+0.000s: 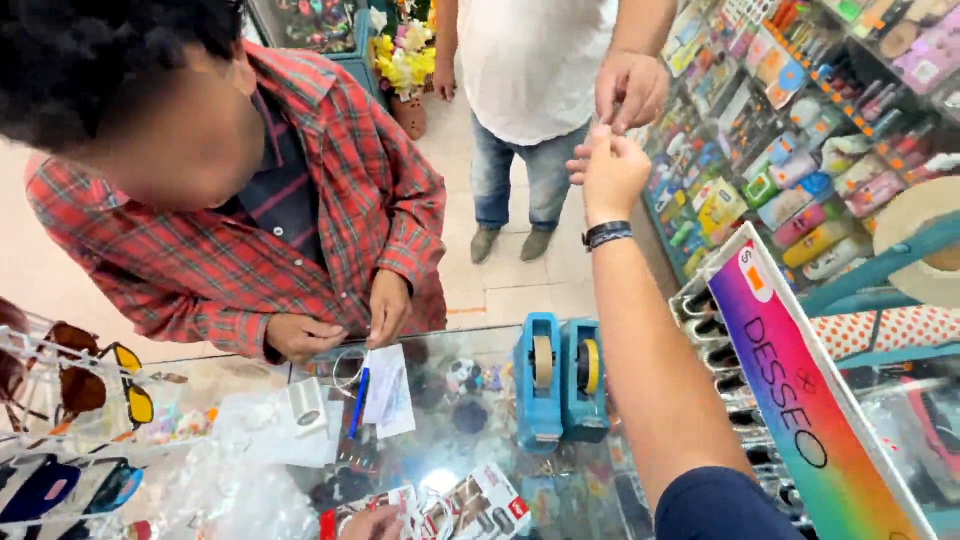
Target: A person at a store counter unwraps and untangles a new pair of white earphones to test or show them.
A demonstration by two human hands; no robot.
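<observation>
My right hand [612, 172] reaches out over the glass counter [470, 460], a dark band on its wrist. Its fingertips are pinched together and touch the fingers of another person's hand [630, 88], which belongs to someone in a white shirt and jeans. Anything between the fingers is hidden. A sliver of my left hand [370, 522] shows at the bottom edge, lying on the counter among small printed packets [480, 500]; its fingers are cut off.
A person in a red plaid shirt [330, 200] leans on the counter by a blue pen [358, 400] and paper slip [390, 395]. Two blue tape dispensers [560, 380] stand mid-counter. Sunglasses rack [70, 400] left, rainbow display card [800, 420] and stocked shelves [800, 150] right.
</observation>
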